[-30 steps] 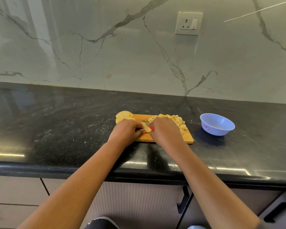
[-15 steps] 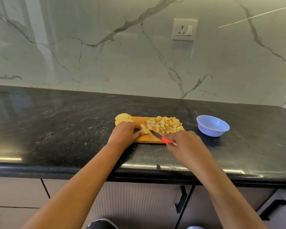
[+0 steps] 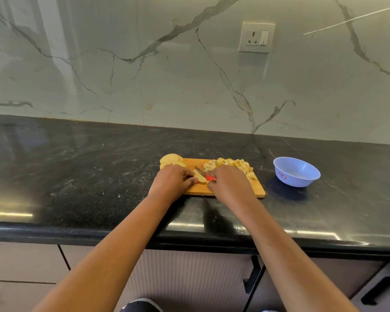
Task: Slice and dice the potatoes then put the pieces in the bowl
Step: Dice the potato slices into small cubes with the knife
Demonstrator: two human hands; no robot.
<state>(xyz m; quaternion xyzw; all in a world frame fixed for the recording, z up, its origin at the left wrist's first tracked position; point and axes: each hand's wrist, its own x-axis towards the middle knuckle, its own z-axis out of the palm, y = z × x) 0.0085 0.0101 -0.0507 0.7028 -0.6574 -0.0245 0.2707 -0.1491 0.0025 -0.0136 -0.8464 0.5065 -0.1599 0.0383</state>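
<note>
A wooden cutting board (image 3: 258, 192) lies on the black counter. My left hand (image 3: 172, 181) pinches a potato slice (image 3: 200, 177) flat on the board. My right hand (image 3: 229, 185) grips a knife by its red handle (image 3: 210, 177), and the blade (image 3: 199, 170) lies across the slice. A heap of diced potato (image 3: 231, 164) sits at the board's far right. Round potato slices (image 3: 171, 159) are stacked at the board's far left corner. The light blue bowl (image 3: 296, 171) stands to the right of the board, and nothing shows inside it.
The black stone counter (image 3: 77, 167) runs from side to side, with its front edge just below my wrists. A marble wall with a socket (image 3: 256, 37) rises behind it. Cabinet doors with black handles (image 3: 251, 276) are under the counter.
My right hand, which had pulled the knife back toward the counter edge half a second ago, has moved forward again, and the blade is back on the slice. My left hand has stayed on the slice.
</note>
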